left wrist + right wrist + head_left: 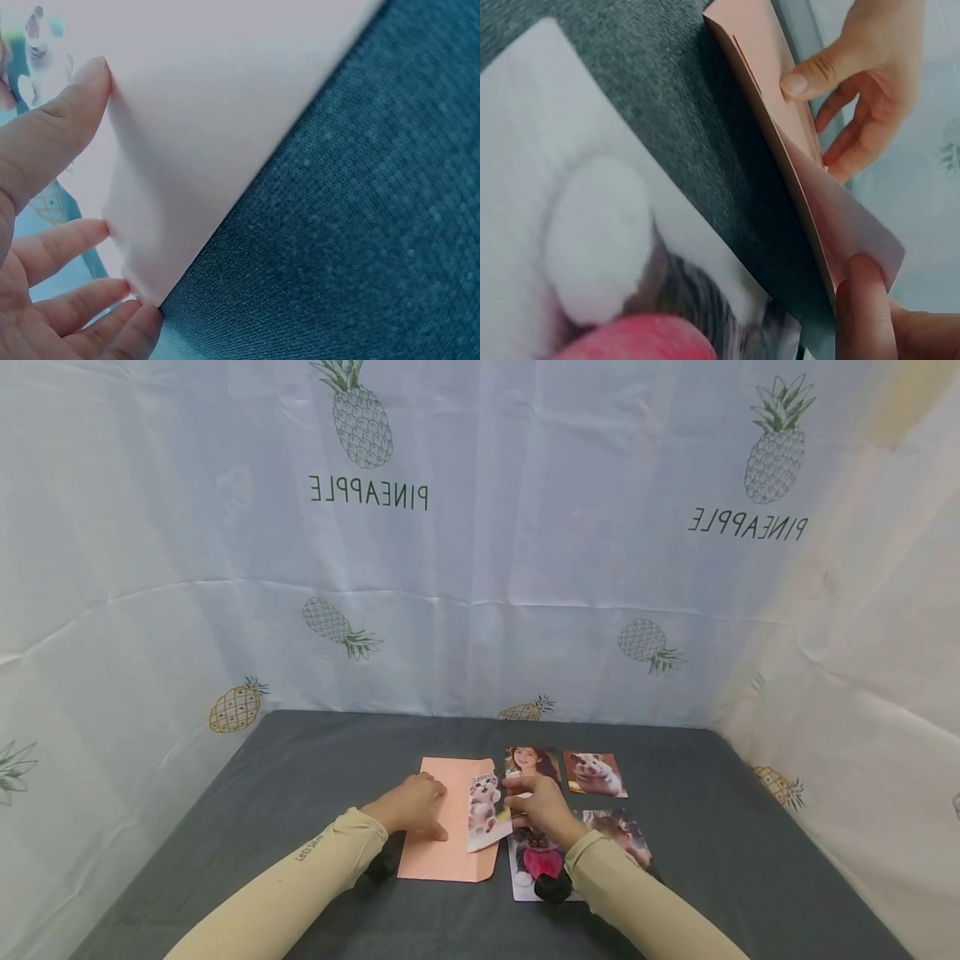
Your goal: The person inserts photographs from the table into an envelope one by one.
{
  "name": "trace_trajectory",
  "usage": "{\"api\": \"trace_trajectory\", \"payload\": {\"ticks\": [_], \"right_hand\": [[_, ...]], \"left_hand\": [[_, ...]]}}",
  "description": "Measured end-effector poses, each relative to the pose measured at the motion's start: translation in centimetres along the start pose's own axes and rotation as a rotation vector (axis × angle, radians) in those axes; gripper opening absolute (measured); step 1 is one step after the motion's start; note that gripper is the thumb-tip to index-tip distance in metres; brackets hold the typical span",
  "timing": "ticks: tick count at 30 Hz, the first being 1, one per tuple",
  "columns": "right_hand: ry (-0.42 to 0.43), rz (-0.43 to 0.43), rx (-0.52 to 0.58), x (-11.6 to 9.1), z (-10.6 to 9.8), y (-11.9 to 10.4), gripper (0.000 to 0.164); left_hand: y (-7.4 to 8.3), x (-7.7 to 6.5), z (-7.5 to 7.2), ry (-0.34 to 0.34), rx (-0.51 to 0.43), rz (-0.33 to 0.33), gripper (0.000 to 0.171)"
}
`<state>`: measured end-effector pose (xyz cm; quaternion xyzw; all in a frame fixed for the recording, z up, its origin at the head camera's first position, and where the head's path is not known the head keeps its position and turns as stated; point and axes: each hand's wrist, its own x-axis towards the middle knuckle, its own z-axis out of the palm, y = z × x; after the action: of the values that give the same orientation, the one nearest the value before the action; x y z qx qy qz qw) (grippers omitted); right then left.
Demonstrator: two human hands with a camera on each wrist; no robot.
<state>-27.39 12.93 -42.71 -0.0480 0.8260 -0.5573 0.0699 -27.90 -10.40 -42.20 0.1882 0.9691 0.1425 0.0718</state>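
Observation:
A peach-pink envelope (442, 860) lies on the dark cloth, its flap side to the right. My left hand (411, 806) holds it by the left edge, thumb (90, 82) on top and other fingers at the edge. With thumb and fingers, my right hand (546, 808) pinches the right side of a kitten photo (483, 806). The photo is tilted over the envelope's right part. In the right wrist view, the photo (847, 217) rises at the envelope's open edge; how far it sits inside, I cannot tell.
A photo of a smiling person (532, 760) and a hamster photo (596, 774) lie behind my right hand. Under my right wrist is a larger picture area (542, 864) with a red shape, partly hidden. A pineapple-print curtain (480, 543) surrounds the dark table (300, 760).

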Motion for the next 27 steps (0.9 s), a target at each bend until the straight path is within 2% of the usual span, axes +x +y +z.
{"api": "trace_trajectory", "payload": {"ticks": [8, 18, 27], "right_hand": [[-0.011, -0.023, -0.009, 0.3, 0.6, 0.0, 0.037], [0.021, 0.034, -0.047, 0.2, 1.0, -0.4, 0.033], [0.006, 0.034, -0.079, 0.3, 1.5, -0.4, 0.035]], "left_hand": [[0.0, 0.0, 0.0, 0.002, -0.001, 0.008, 0.071], [-0.1, -0.1, 0.1, 0.013, -0.011, 0.014, 0.069], [0.0, -0.4, -0.2, 0.028, -0.028, 0.033, 0.068]]}}
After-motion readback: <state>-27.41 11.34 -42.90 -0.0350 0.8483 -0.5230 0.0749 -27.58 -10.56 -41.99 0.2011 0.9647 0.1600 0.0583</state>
